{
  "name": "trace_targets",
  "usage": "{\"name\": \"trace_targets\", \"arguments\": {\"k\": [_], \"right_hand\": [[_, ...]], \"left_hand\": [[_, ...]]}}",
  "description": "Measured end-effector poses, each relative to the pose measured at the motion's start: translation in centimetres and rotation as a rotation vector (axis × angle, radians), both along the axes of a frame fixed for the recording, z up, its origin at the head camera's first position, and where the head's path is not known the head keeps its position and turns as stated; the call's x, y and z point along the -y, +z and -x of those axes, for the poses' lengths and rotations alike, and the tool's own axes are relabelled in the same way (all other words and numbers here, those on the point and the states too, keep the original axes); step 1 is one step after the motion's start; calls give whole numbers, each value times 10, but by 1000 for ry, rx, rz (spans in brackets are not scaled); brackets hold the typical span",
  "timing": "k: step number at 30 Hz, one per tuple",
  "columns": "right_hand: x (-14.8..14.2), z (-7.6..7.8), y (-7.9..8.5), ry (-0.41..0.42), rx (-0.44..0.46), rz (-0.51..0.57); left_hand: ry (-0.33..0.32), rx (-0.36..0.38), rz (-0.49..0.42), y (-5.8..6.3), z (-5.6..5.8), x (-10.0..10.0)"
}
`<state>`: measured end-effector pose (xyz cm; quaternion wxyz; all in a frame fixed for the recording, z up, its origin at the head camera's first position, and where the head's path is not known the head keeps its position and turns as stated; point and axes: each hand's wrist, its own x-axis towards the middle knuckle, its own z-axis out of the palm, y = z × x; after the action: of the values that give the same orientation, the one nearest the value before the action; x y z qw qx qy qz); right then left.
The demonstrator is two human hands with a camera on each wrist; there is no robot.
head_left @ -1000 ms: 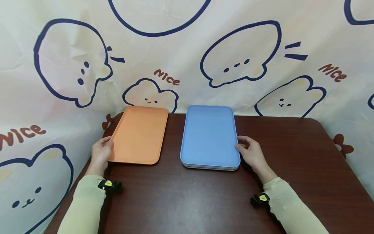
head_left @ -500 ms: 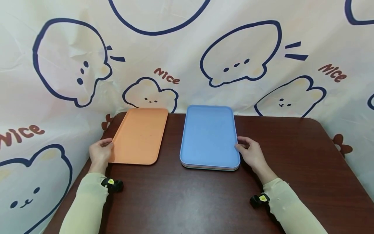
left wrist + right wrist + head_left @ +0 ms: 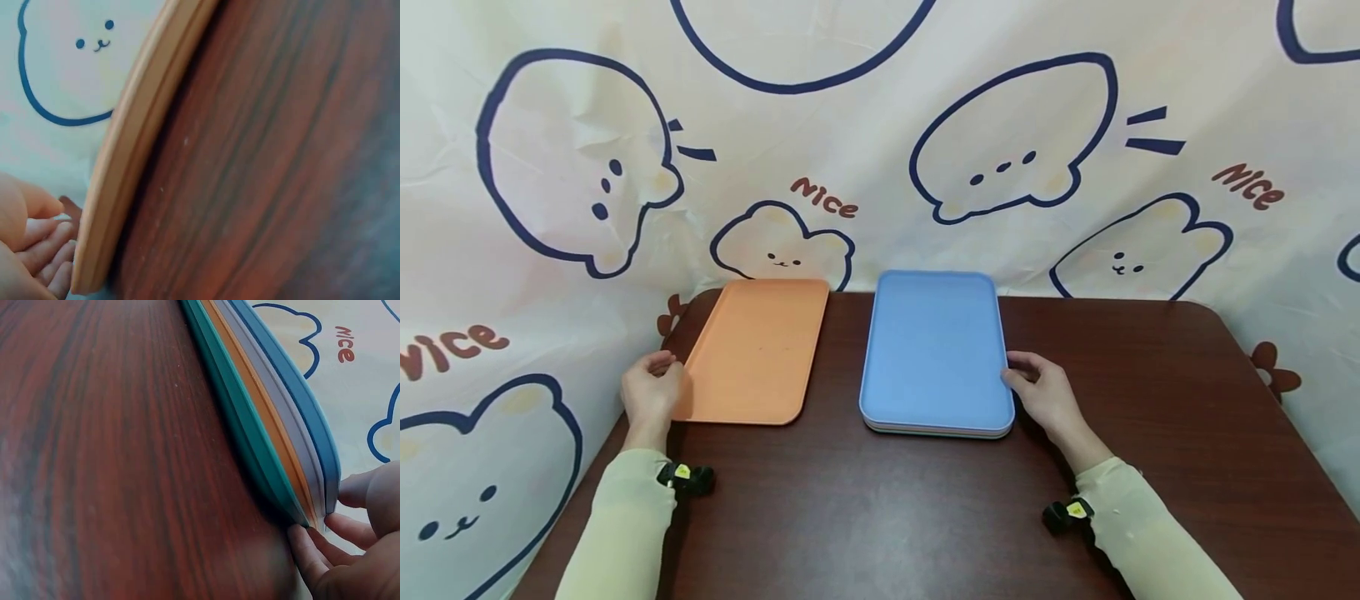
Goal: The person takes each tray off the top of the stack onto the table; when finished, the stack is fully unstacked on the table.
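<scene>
**One orange tray on its own, four trays in a pile**

The work looks partway along to me. An orange tray [image 3: 752, 354] lies by itself on the left side of the tabletop [image 3: 865, 500]. That part looks done, or nearly done. The other four trays sit together in a pile [image 3: 937, 350] in the middle, to the right of the orange one. From the right wrist you can count them: green [image 3: 249, 425] at the bottom, then another orange one [image 3: 272, 425], then light purple [image 3: 294, 425], with blue [image 3: 317, 425] on top. None of these four is set apart yet.

The left hand [image 3: 650, 392] is just beside the orange tray's left edge. Its grip is loose, with the fingers gently bent, and it seems to hold nothing. I can't tell if it touches the tray. The right hand [image 3: 1043, 392] has a pinching grip on the pile's right side, thumb up by the blue tray and fingers lower down.

The tabletop is dark brown with streaks like wood, and a bit shiny near the person. Both the lone tray and the pile reach its far edge. Behind it hangs a pale cloth [image 3: 880, 150] with blue-line bears, brown flowers [image 3: 1276, 372] and the word "Nice".
</scene>
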<state>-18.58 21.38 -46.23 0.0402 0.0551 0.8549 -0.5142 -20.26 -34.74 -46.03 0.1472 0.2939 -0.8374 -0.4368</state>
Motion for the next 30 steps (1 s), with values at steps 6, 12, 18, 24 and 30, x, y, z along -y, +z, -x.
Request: {"name": "trace_targets", "arguments": {"k": [6,12,18,24,30], "right_hand": [[-2,-2,3,4,-11,5],[-3,-4,5,4,-21,-2],[-5,-5,6,-12,-34,16],[-6,-6,8,-28,-61,73],[-7,-6,8,-28,-63,90]], "left_hand": [[-49,-80,-82,10,-4,-17],[-192,-95,-161,16,-7,-50],[-363,-93,-213,21,-7,-86],[-486,-121,-271,20,-5,-115],[-578,-125,-289,18,-3,-144]]}}
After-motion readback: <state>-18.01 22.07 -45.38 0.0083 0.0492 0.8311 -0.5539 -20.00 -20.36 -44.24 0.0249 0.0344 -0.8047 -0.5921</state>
